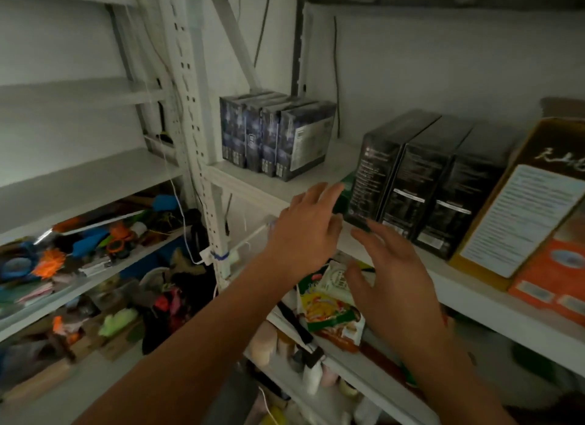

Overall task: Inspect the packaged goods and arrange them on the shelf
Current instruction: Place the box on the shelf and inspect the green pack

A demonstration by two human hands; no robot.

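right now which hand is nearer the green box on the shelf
Left. The left hand has its fingertips right at the green box; the right hand hovers lower, in front of the black boxes beside it.

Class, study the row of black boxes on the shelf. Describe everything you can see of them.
Three black boxes stand upright side by side, flanks touching, near the front edge of a white shelf. They look like glossy cardboard, tall, with small pale print and a white strip low on each facing panel; the text is unreadable. A green pack lies beside the leftmost, a yellow carton beside the last. The left hand and right hand hover close, fingers spread; contact is unclear.
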